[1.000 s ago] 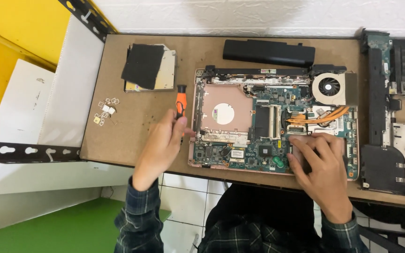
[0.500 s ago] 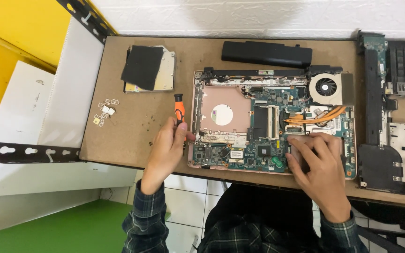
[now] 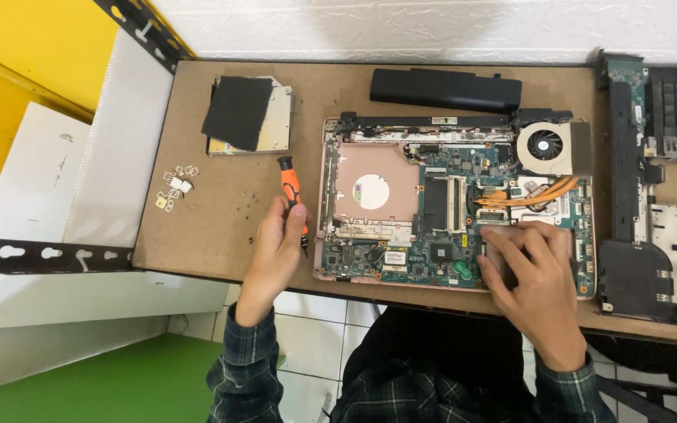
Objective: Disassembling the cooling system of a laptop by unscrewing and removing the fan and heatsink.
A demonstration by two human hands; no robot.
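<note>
left hand (image 3: 276, 251) grasps the orange screwdriver (image 3: 291, 192), ready at nine o'clock of the laptop motherboard (image 3: 432, 227); right hand (image 3: 534, 270), fingers spread, presses to steady it.

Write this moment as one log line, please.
left hand: holds orange screwdriver beside opened laptop | right hand: flat on laptop's lower right corner | battery, drive on wooden board

Screwdriver (image 3: 291, 188) orange-black; circuit board (image 3: 440, 235) green; battery (image 3: 445, 88) black; sleeves (image 3: 248, 368) dark plaid; desk (image 3: 229, 227) brown.
</note>
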